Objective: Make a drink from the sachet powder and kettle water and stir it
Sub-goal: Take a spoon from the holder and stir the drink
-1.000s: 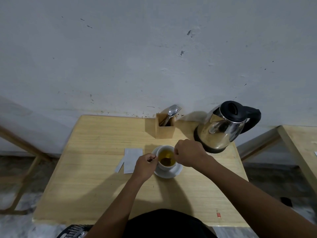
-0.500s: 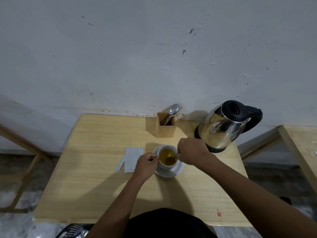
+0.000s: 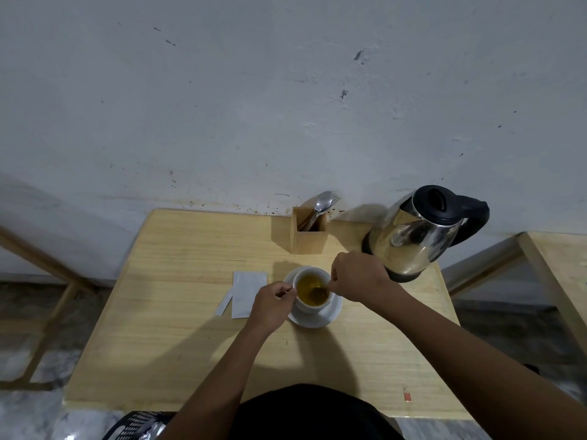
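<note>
A white cup (image 3: 309, 304) holding a yellow-brown drink stands on a white saucer (image 3: 320, 317) in the middle of the wooden table (image 3: 178, 312). My left hand (image 3: 271, 304) pinches the cup's handle on its left side. My right hand (image 3: 357, 276) is closed on a spoon (image 3: 320, 292) whose bowl sits in the drink near the right rim. An opened silver sachet (image 3: 247, 293) lies flat left of the cup, with its torn strip (image 3: 224, 304) beside it. The steel kettle (image 3: 416, 236) with a black lid and handle stands at the back right.
A wooden cutlery holder (image 3: 309, 233) with a spoon and fork stands behind the cup against the white wall. Another wooden table (image 3: 562, 274) is at the right. A black basket (image 3: 136, 423) shows at the bottom edge.
My right hand has shifted slightly right and back, moving the spoon's bowl around in the drink. My left hand stays on the cup's handle.
</note>
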Motion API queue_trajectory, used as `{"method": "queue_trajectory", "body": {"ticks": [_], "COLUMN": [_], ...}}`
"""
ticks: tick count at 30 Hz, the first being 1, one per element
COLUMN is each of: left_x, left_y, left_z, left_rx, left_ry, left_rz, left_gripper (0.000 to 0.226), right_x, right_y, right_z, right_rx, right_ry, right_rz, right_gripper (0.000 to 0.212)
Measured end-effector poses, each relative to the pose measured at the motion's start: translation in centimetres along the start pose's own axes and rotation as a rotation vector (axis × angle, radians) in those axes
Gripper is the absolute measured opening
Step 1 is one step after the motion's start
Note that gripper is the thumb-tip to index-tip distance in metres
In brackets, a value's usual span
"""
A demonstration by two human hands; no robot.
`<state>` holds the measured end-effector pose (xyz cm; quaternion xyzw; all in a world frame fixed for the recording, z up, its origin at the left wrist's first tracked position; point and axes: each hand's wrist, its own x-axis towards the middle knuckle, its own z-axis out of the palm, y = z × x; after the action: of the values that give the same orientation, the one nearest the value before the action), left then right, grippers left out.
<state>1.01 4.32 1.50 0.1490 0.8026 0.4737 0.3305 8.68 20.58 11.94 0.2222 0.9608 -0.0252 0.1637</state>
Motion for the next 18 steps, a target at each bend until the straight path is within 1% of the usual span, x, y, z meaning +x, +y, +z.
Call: {"method": "queue_trajectory", "body": {"ticks": [2,5,7,12,15,18], "left_x": [0.0,0.0,0.0,0.1,0.2,0.1], "left_y": [0.0,0.0,0.0,-0.1,-0.1,-0.1], "left_z": [0.0,0.0,0.0,0.1,0.1,0.2], "left_rx": [-0.001,-0.005,-0.008,-0.007,-0.003,0.015], "left_ry": [0.005,0.004,0.004,0.003,0.005,0.009], "left_rz": [-0.007,-0.002,-0.002,-0.012,-0.017,-0.012], "left_gripper": [0.013,0.013,0.015,0.016,0.016,0.016], "right_x": [0.1,0.3,0.4,-0.4,-1.1,-2.3], "right_y": [-0.4,-0.8,-0.9,-0.3,0.1,0.7], "right_z": [0.1,0.8,1.0,0.6,0.9,2.0], "right_rx": [0.039,0.053,0.02,-0.087,-0.041,0.027], "right_ry": [-0.022,0.041,0.074,0.08,0.079,0.115], "right_rz": [-0.001,-0.002,0.006,0.022,0.016,-0.007], "right_gripper": [0.025,0.022,0.021,0.02,0.022,0.028]}}
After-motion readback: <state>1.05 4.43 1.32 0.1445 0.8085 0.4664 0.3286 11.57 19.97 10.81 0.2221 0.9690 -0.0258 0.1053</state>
